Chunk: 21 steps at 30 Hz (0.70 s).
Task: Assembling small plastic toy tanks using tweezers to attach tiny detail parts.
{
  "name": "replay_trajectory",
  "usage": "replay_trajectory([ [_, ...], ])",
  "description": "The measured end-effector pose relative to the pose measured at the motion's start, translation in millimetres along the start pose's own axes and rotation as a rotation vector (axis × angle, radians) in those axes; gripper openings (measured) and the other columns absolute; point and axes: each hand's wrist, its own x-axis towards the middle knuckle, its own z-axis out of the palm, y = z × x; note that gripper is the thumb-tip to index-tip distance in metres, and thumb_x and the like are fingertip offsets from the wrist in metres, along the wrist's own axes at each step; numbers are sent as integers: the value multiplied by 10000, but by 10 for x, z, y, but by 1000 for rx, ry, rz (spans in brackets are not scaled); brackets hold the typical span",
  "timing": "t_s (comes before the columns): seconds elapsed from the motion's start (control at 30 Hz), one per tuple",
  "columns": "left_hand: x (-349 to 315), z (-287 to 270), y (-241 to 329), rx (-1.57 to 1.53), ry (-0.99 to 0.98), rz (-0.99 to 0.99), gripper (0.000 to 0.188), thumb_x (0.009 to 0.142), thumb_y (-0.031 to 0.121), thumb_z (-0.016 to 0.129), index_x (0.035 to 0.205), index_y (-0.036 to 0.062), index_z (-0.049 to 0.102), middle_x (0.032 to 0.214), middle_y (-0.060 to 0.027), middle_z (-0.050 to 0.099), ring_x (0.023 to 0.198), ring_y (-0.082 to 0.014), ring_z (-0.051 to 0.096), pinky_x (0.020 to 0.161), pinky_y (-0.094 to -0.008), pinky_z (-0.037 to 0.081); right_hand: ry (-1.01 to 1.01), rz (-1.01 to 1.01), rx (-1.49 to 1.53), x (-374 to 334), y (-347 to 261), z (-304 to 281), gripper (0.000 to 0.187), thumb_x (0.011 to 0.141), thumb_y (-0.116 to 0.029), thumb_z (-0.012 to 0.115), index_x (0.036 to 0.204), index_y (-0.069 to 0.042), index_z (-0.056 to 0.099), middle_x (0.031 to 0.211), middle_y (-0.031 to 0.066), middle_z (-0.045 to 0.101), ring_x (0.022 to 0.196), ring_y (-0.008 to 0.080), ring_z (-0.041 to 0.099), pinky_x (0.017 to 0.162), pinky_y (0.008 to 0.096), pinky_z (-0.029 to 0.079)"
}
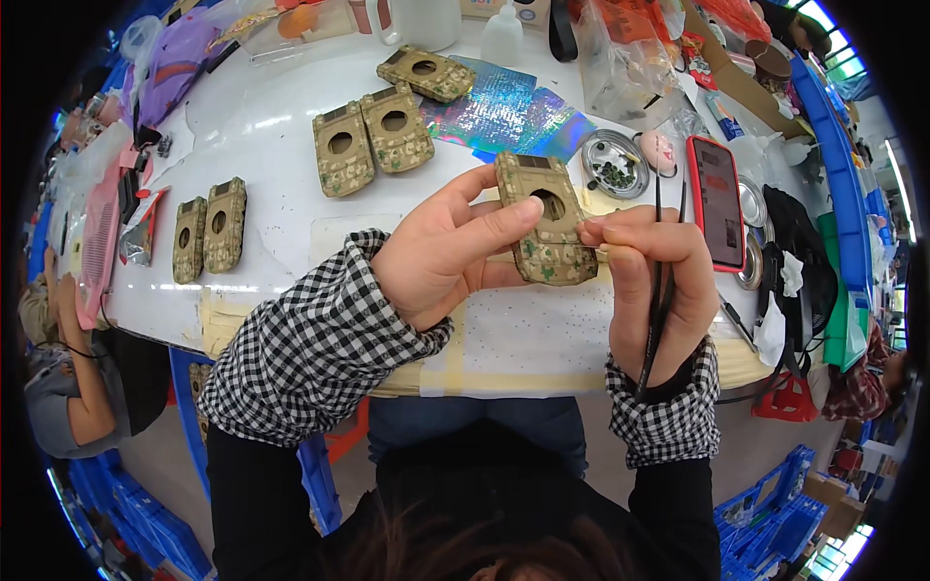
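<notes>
My left hand [436, 247] is closed around a camouflage toy tank hull [560, 257], its thumb lying beside the round hole in the top. Against the hull's right edge, my right hand [673, 276] pinches thumb and forefinger together on something thin and too small to make out. That same hand also keeps a pair of black tweezers [656, 320] tucked between its fingers, tips pointing away from me. Just beyond, a round metal dish [612, 145] contains small dark green parts.
More camouflage hulls [341, 155] lie at the far middle, and a pair [225, 228] sits on the left. Shiny holographic sheets [504, 102] lie behind. A red-cased phone [715, 203] stands at the right, near a black bag [799, 271]. Another person's arm [82, 363] shows at far left.
</notes>
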Motion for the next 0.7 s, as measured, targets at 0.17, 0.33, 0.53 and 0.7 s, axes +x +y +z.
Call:
replay_trajectory([
  [0.17, 0, -1, 2, -1, 1, 4, 576, 931, 201, 598, 1347, -30, 273, 1234, -154, 525, 1130, -231, 568, 927, -395, 526, -64, -6, -46, 5, -26, -7, 83, 955, -54, 509, 981, 24, 519, 915, 160, 629, 875, 182, 609, 837, 301, 478],
  [0.33, 3, 7, 7, 4, -2, 6, 579, 928, 202, 604, 1345, -28, 275, 1232, -154, 525, 1132, -229, 566, 930, -398, 524, -23, -15, -22, 2, 10, 6, 80, 889, -12, 599, 950, 11, 553, 919, 153, 651, 820, 205, 621, 755, 294, 481],
  [0.53, -4, -2, 8, 7, 1, 2, 589, 926, 210, 609, 1349, -28, 274, 1232, -154, 525, 1138, -230, 561, 931, -398, 521, -1, -28, -35, 1, 33, 20, 105, 855, -1, 648, 929, 5, 574, 920, 149, 665, 777, 216, 626, 706, 293, 482],
  [0.7, -8, 1, 10, 12, 8, 5, 595, 927, 216, 609, 1352, -28, 272, 1232, -153, 527, 1132, -230, 564, 928, -397, 521, -5, -26, -25, -1, 30, 16, 90, 871, -2, 627, 941, 9, 572, 928, 151, 659, 813, 211, 625, 737, 296, 483],
])
